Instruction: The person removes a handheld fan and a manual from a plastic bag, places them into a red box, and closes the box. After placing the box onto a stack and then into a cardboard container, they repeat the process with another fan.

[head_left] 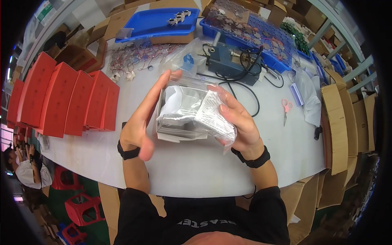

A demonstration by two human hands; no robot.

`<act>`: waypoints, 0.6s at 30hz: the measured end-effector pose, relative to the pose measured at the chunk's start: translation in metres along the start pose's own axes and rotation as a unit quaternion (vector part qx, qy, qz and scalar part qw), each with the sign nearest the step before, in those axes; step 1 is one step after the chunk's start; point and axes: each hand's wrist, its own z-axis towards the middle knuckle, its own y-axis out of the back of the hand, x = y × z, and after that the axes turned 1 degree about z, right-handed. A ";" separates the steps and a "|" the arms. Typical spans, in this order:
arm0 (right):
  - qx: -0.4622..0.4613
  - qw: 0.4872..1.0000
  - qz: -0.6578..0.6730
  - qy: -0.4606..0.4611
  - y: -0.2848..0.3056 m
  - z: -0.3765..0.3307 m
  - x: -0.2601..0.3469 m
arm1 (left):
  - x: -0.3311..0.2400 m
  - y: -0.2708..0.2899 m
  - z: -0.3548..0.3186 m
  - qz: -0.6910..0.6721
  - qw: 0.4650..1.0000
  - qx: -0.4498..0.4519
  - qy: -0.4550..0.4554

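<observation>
Between my hands, above the table, is a small open box (166, 130) with dark grey and clear-wrapped contents and a white piece at its left. My left hand (143, 118) lies along the box's left side, fingers stretched out and thumb standing apart. My right hand (241, 122) is closed on a clear plastic bag (229, 141), thumb on top. Inside the bag shows a white printed leaflet (213, 111), which lies over the box's right part. What the bag holds besides the leaflet is hard to make out.
Red boxes (73, 100) stand in a row at left. Farther back are a blue tray (159, 22), wired parts (139, 55), a clear bag (185, 61) and a blue machine (232, 61) with cables. Pink scissors (286, 108) lie at right, near cardboard (335, 126). Another person (32, 171) is at far left.
</observation>
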 end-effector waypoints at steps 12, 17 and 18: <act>-0.029 0.927 -0.371 0.038 -0.025 -0.020 0.009 | -0.013 -0.008 -0.003 0.171 0.981 -0.065 -0.069; 0.018 0.847 -0.528 0.061 -0.035 -0.025 0.019 | -0.005 -0.002 0.001 0.128 0.980 -0.145 -0.049; -0.003 0.850 -0.524 0.051 -0.036 -0.028 0.016 | -0.003 -0.001 0.001 0.107 0.984 -0.128 -0.067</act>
